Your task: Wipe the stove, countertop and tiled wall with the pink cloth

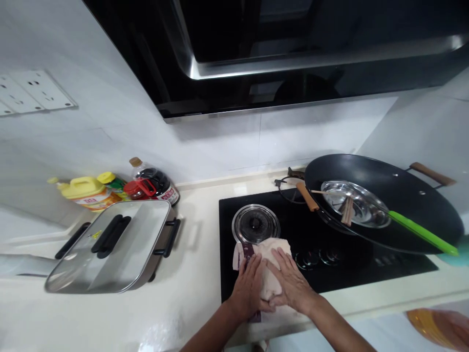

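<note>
1. Head view shows a lidded pan (117, 261) well left of the grip, on the counter, apparently parked off the stovetop (227, 274).
2. Left hand (250, 286) lies flattened, fingers extended, pinching nothing visible.
3. Bunched cloth (276, 244) sits under both palms, on the stovetop, seemingly pressed down to keep contact.
4. Right hand (291, 283) spreads over its right side, probably sharing the pressure.
5. Right of the grip, a wok (410, 200) holds a metal dish (370, 215), perhaps gathered there for space.

A kitchen, shown by its black cooktop (351, 274), wide wok (414, 195) and seasoning bottles (156, 180).
</note>
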A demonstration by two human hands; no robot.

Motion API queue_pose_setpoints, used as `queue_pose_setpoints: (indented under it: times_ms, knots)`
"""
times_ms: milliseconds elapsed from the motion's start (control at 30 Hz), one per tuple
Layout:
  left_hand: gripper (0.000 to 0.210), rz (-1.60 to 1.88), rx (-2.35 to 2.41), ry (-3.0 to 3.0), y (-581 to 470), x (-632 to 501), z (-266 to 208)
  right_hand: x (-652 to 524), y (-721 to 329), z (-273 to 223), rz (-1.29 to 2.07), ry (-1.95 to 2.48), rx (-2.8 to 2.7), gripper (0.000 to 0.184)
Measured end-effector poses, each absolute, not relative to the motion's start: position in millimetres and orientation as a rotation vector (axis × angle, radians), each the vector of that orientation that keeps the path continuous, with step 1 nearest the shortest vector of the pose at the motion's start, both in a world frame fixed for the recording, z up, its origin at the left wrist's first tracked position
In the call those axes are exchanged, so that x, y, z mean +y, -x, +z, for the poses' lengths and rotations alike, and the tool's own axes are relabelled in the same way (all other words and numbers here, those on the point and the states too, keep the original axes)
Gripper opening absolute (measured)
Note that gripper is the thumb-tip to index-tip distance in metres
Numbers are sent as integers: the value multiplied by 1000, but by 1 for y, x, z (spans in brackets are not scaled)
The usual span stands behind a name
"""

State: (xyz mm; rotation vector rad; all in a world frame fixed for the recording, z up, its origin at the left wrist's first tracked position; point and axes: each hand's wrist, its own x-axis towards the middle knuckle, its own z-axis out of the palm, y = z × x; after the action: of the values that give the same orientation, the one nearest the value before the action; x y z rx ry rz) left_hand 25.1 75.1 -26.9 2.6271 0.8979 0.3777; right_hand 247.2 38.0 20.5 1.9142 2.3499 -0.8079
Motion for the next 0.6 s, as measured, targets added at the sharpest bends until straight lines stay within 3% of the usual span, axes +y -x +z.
queue_pose_setpoints:
  times_ms: [67,133,200,333,433,500,600]
  knots:
    - [133,335,927,-2585,-19,71,-20,45,-247,23,-842,-1872,2309,127]
    - [118,307,986,-2529,-10,68,-10,45,-245,22,-801,-1903,2339,126]
    - [97,332,1098,-2467,6,64,1,42,-241,18,-676,-1999,2426,109]
    - [62,566,1399,-2377,59,57,8,31,-222,4,-285,-2286,2579,53]
    - [46,751,1605,-2351,105,50,1,22,-205,-2,-147,-2421,2680,36]
    - [42,838,1731,-2317,133,45,-6,17,-196,1,-284,-2444,2745,32]
    - [41,892,1894,-2228,164,38,-11,14,-183,22,-838,-2556,2578,26]
